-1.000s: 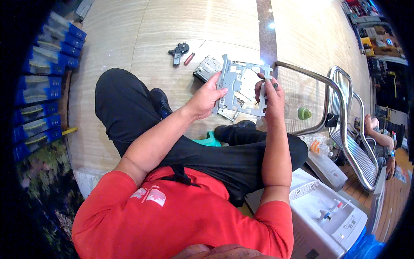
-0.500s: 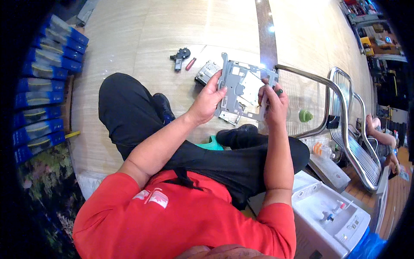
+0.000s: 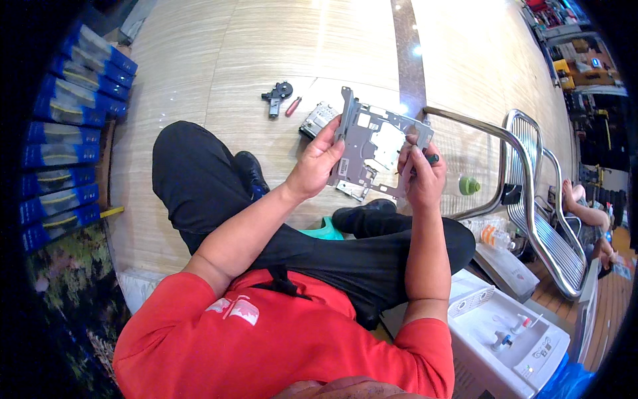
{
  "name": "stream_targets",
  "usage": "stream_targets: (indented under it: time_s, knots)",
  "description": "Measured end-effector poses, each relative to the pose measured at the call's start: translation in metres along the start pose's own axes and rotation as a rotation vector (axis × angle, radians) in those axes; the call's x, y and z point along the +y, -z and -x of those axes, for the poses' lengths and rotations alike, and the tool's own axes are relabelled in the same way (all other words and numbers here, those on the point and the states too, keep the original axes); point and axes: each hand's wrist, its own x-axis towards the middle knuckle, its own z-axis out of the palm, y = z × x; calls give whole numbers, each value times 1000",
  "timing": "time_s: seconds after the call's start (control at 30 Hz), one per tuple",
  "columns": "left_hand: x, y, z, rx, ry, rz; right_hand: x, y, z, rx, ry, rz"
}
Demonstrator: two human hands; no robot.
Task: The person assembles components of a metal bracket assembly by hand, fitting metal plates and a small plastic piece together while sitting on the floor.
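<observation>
Both my hands hold a flat grey sheet-metal plate (image 3: 357, 141) with cutouts, raised above the floor in front of my legs. My left hand (image 3: 312, 165) is closed on its left edge, thumb on top. My right hand (image 3: 425, 178) grips the right edge and also has a tool with a dark green handle (image 3: 432, 159), probably a screwdriver; its tip is hidden. Past the plate a silver metal box-like unit (image 3: 319, 118) lies on the floor, partly covered by the plate and my left hand. Another metal piece (image 3: 351, 191) shows below the plate.
A small motor with a round black part (image 3: 277, 98) and a red-handled screwdriver (image 3: 293, 106) lie on the floor ahead. At right are a green-capped bottle (image 3: 469, 185), a chrome chair (image 3: 525, 153) and a white water dispenser (image 3: 508, 332). Blue boxes (image 3: 63, 143) are stacked left.
The plate has tilted, so its face looks darker, and it sits slightly lower. Both hands keep hold of it and have shifted with it.
</observation>
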Motion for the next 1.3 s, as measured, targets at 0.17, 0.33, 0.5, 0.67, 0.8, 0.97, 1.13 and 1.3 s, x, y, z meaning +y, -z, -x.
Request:
stream_targets:
  time_s: [0.17,0.33,0.5,0.67,0.8,0.97,1.13,1.3]
  knots:
    - [-2,0,0,-44,-26,-79,2,3,1,-1,23,25]
    - [-3,1,0,-41,-30,-101,3,1,0,-8,12,-33]
    - [-1,1,1,-34,-51,-151,5,0,0,-3,-1,-78]
    - [4,2,2,-50,-32,-202,6,-3,-1,31,-25,-37]
    - [10,-3,2,-41,5,-221,6,-1,-2,22,-31,-61]
    - [9,-1,1,-15,77,2,4,-4,0,35,-45,-71]
    - [16,-5,0,31,123,60,6,-3,-2,21,-32,-67]
    - [19,-8,0,45,134,66,6,-4,-1,31,-34,-65]
